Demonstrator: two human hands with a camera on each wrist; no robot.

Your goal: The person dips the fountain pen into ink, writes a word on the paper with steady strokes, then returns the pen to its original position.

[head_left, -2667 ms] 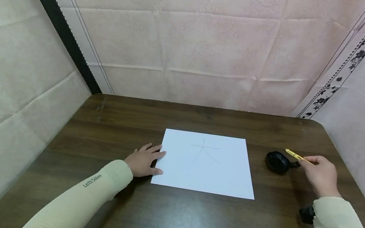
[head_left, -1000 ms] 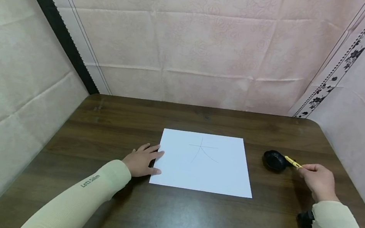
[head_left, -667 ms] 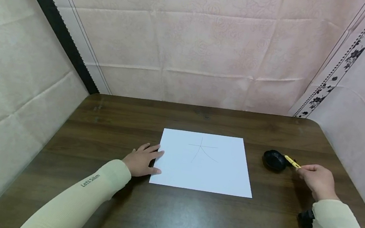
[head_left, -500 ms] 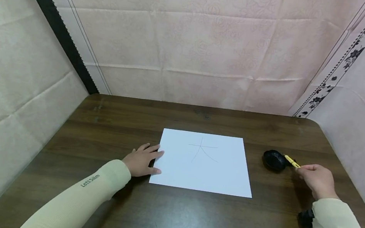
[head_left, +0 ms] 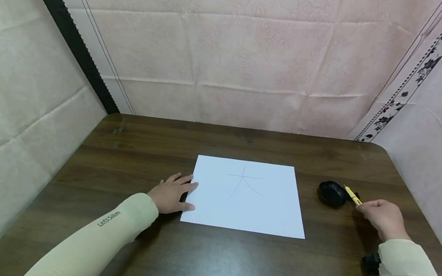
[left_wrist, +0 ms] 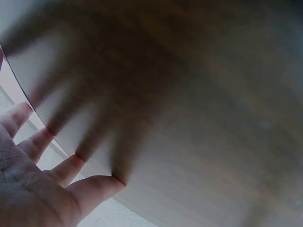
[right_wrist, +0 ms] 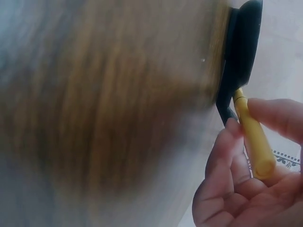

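A white sheet of paper (head_left: 248, 212) lies on the table, with a few thin drawn lines (head_left: 243, 176) crossing near its top. My left hand (head_left: 170, 196) rests with spread fingers on the sheet's left edge; its fingertips press down in the left wrist view. On the right side, my right hand (head_left: 385, 218) pinches a slim yellow pen (head_left: 352, 194) between thumb and fingers. The pen slants up and leftward, its far end close by a small black pan (head_left: 332, 193) with a short handle. In the right wrist view the pen (right_wrist: 258, 142) overlaps the pan's handle (right_wrist: 225, 111).
The dark brown wooden table (head_left: 204, 258) has rounded back corners. Light patterned cloth (head_left: 231, 64) hangs behind it and at both sides. A black wrist device (head_left: 370, 263) sits under my right sleeve.
My right hand has shifted a little toward me, and the pen has come down over the pan's handle and tilted more steeply. My left hand keeps its place on the paper.
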